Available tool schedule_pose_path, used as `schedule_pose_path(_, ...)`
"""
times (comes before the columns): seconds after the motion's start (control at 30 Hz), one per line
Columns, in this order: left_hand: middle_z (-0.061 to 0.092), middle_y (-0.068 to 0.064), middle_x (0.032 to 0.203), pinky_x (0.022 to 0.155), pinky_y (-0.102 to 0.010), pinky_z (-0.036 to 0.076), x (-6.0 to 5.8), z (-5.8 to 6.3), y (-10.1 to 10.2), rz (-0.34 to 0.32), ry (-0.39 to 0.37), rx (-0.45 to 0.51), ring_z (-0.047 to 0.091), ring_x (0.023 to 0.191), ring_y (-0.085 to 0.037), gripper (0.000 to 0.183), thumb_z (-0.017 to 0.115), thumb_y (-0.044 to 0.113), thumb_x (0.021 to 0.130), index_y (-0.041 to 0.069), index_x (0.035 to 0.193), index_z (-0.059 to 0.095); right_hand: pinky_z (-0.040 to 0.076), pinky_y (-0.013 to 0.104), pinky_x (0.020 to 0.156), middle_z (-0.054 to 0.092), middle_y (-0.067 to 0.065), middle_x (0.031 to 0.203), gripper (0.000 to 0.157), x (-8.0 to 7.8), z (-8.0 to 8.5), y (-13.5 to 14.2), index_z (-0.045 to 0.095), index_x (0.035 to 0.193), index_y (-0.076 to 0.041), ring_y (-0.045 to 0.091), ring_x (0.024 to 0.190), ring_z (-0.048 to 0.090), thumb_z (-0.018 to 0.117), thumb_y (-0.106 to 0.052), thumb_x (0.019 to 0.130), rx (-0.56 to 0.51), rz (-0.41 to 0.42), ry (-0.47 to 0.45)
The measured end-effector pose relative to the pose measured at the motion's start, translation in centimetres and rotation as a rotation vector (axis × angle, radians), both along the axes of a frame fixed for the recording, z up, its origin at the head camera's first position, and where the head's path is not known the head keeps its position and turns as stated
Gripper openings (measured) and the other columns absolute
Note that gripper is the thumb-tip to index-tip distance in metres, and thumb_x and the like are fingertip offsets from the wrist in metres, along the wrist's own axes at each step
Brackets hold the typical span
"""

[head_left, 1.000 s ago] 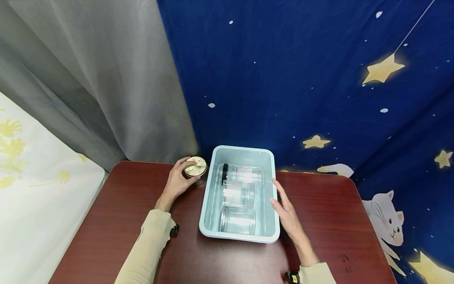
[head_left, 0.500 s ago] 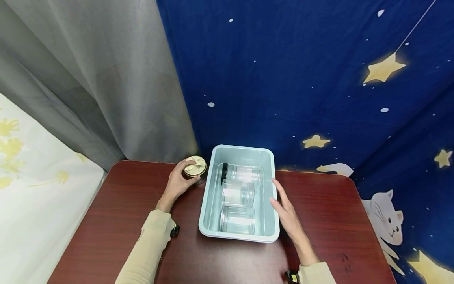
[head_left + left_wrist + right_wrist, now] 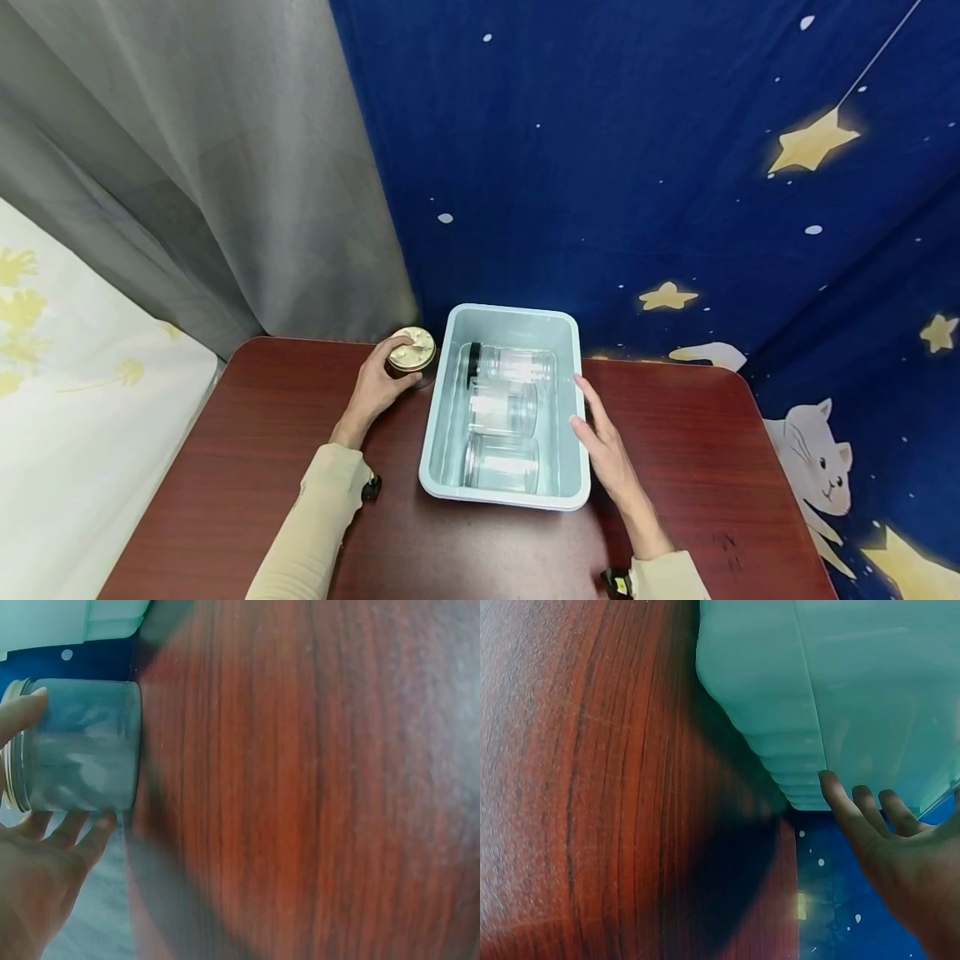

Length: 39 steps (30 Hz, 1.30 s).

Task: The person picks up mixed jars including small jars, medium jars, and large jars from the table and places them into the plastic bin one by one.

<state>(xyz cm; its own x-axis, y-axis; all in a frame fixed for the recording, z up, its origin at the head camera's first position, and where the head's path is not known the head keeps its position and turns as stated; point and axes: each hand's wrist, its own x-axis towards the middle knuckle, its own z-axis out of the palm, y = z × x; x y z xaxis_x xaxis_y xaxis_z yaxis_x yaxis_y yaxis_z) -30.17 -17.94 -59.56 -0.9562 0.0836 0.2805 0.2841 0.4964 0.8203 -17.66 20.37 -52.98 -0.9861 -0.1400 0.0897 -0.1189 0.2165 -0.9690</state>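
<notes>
At the back of the table a clear jar (image 3: 82, 750) with a gold-coloured lid (image 3: 415, 353) stands upright. My left hand (image 3: 372, 385) grips it, the thumb on one side and the fingers round the other. Just to its right is a light blue plastic bin (image 3: 562, 467). My right hand (image 3: 613, 458) rests against the bin's right side, with thumb and index fingertips at the rim. In the right wrist view, its other fingers (image 3: 866, 804) touch the outer wall. Three clear jars lie sideways inside: one with a black lid (image 3: 474, 364), a middle jar (image 3: 502, 408) and a front jar (image 3: 504, 464).
A dark red wooden table (image 3: 465, 550) carries everything. Behind it hang a grey curtain (image 3: 300, 208) and a blue star-patterned curtain (image 3: 525, 167), close to the table's back edge. A white patterned cloth (image 3: 82, 417) hangs at the left.
</notes>
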Motion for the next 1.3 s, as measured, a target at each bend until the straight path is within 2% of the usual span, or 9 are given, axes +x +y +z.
schedule_pose_path(0.17, 0.05, -0.01, 0.143, 0.107, -0.047, 0.034, 0.0, -0.1, -0.1, 0.001, -0.007, 0.008, 0.046, 0.132, -0.028, 0.065, 0.088, 0.005, 0.072, 0.019, 0.129, 0.061, 0.025, 0.013, 0.103, 0.029, 0.014, 0.16, 0.059, 0.0, -0.2, 0.0, 0.028, 0.157, -0.01, 0.005, 0.138, 0.03, 0.048, -0.007, 0.102, 0.012, -0.001, 0.011)
schedule_pose_path(0.37, 0.051, -0.009, 0.142, 0.107, -0.046, 0.034, -0.1, 0.1, -0.1, 0.005, 0.001, 0.016, 0.047, 0.131, -0.027, 0.065, 0.088, 0.006, 0.072, 0.02, 0.129, 0.061, 0.025, 0.013, 0.103, 0.028, 0.007, 0.161, 0.06, -0.8, -2.8, 0.6, 0.028, 0.158, -0.021, 0.019, 0.142, 0.028, 0.048, -0.007, 0.103, -0.019, -0.006, 0.017)
schedule_pose_path(0.47, 0.051, -0.008, 0.142, 0.106, -0.047, 0.035, 0.0, 0.1, -0.1, 0.004, 0.005, 0.021, 0.048, 0.131, -0.028, 0.064, 0.088, 0.007, 0.072, 0.02, 0.129, 0.062, 0.025, 0.013, 0.103, 0.029, 0.003, 0.16, 0.06, -1.0, -3.6, 0.8, 0.029, 0.157, -0.028, 0.02, 0.142, 0.028, 0.049, -0.01, 0.103, -0.02, -0.015, 0.021)
schedule_pose_path(0.77, 0.051, -0.005, 0.143, 0.091, -0.044, 0.044, 0.1, 0.4, -0.2, 0.011, 0.002, 0.02, 0.051, 0.125, -0.025, 0.059, 0.088, 0.019, 0.076, 0.024, 0.129, 0.063, 0.024, 0.018, 0.106, 0.032, -0.001, 0.159, 0.059, -1.0, -3.8, 0.8, 0.031, 0.156, -0.032, 0.015, 0.142, 0.029, 0.05, -0.013, 0.103, -0.021, -0.02, 0.03)
schedule_pose_path(1.0, 0.052, -0.005, 0.141, 0.097, -0.045, 0.041, 0.1, 0.8, -0.2, 0.012, 0.037, 0.032, 0.05, 0.126, -0.025, 0.059, 0.089, 0.018, 0.075, 0.023, 0.128, 0.064, 0.024, 0.023, 0.108, 0.031, -0.001, 0.159, 0.059, -1.0, -3.8, 0.8, 0.031, 0.156, -0.031, 0.017, 0.142, 0.029, 0.048, -0.013, 0.103, -0.015, -0.02, 0.034)
schedule_pose_path(1.17, 0.051, -0.009, 0.136, 0.102, -0.05, 0.036, 0.1, 0.8, -0.2, 0.02, 0.028, 0.03, 0.05, 0.125, -0.03, 0.057, 0.089, 0.021, 0.074, 0.023, 0.126, 0.065, 0.024, 0.018, 0.106, 0.03, 0.0, 0.16, 0.059, -1.0, -3.7, 0.8, 0.03, 0.156, -0.03, 0.018, 0.143, 0.028, 0.049, -0.011, 0.103, -0.018, -0.02, 0.026)
schedule_pose_path(1.3, 0.05, -0.011, 0.133, 0.102, -0.05, 0.036, 0.1, 1.0, -0.3, 0.025, 0.029, 0.03, 0.05, 0.122, -0.031, 0.056, 0.089, 0.022, 0.073, 0.023, 0.124, 0.065, 0.025, 0.015, 0.104, 0.03, 0.005, 0.16, 0.06, -1.0, -3.6, 0.8, 0.029, 0.157, -0.025, 0.023, 0.143, 0.028, 0.048, -0.007, 0.103, -0.035, -0.015, 0.022)
